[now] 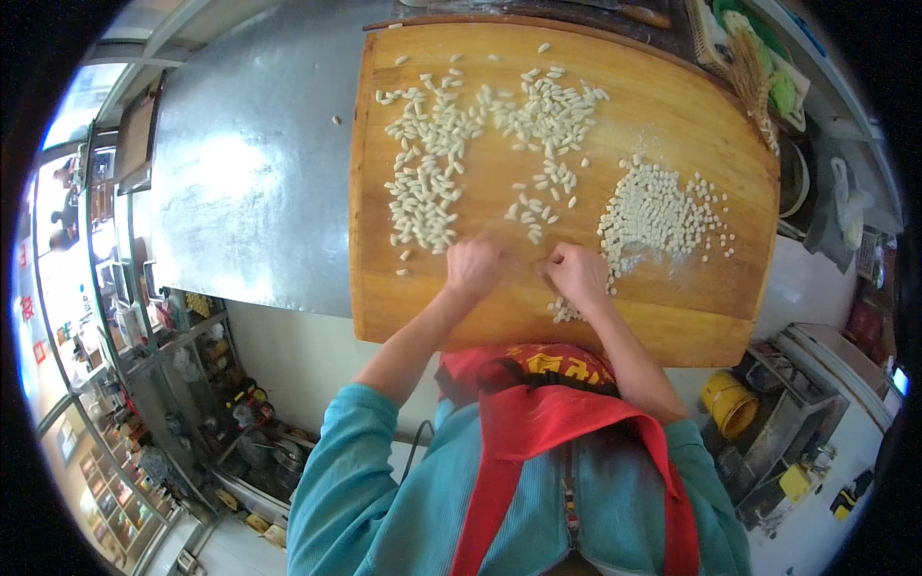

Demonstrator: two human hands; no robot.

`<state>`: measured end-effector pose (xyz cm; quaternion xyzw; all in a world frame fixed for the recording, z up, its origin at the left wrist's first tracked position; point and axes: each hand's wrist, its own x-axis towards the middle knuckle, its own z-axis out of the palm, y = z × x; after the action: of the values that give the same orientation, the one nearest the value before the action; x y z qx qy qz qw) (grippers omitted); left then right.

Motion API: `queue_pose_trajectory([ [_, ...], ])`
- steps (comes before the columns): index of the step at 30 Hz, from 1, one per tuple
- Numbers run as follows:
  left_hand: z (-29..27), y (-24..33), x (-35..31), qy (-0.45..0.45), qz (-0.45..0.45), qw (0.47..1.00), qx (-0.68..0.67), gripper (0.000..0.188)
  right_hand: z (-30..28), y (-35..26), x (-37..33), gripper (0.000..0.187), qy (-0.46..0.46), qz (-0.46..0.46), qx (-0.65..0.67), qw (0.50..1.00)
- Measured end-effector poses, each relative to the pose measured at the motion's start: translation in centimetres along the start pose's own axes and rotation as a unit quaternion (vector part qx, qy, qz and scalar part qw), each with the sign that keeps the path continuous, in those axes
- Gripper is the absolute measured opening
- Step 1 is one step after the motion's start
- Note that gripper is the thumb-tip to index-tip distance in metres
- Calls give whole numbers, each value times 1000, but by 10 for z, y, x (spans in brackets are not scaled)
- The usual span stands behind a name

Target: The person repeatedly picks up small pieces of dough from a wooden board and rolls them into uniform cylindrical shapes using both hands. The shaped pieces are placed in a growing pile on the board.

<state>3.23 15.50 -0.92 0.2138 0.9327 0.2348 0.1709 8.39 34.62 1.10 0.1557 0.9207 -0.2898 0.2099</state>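
Both hands work low over a wooden board [538, 322] on which small pale dough pieces lie in groups. My left hand [477, 267] is by the lower end of a group of longer, shaped dough pieces [423, 197]; motion smears its fingers. To its right, my right hand [578, 276] is closed in a pinch, its fingertips toward the left hand. Whatever it pinches is too small or hidden to make out. Beside that hand spreads a heap of small cut dough cubes [658, 206], with a few more cubes [565, 310] under the wrist.
More shaped pieces [552, 110] lie at the board's far middle. A metal tabletop [259, 173] adjoins the board's left edge. At the far right are a basket with greens [768, 67] and a whisk broom [749, 72]. A yellow bucket [730, 403] stands below right.
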Motion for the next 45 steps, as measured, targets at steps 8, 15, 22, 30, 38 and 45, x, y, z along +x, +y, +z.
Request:
queue_pose_trajectory([
  [8,-3,14,21,17,-30,998,47,32,3,1,22,42,51,-21,-69,996],
  [15,1,15,-2,147,211,953,-160,29,-11,3,-19,19,66,-205,186,959],
  [22,33,61,-47,-100,188,977,0,21,-13,41,-54,13,-51,-216,-107,969],
  [30,12,4,-33,37,141,984,-100,15,21,13,-31,20,23,-177,-53,982],
  [38,-8,-4,-11,15,40,999,2,25,3,10,-20,28,15,-26,29,999],
  [45,3,-10,6,68,-9,998,4,34,-2,4,4,43,58,30,-3,998],
])
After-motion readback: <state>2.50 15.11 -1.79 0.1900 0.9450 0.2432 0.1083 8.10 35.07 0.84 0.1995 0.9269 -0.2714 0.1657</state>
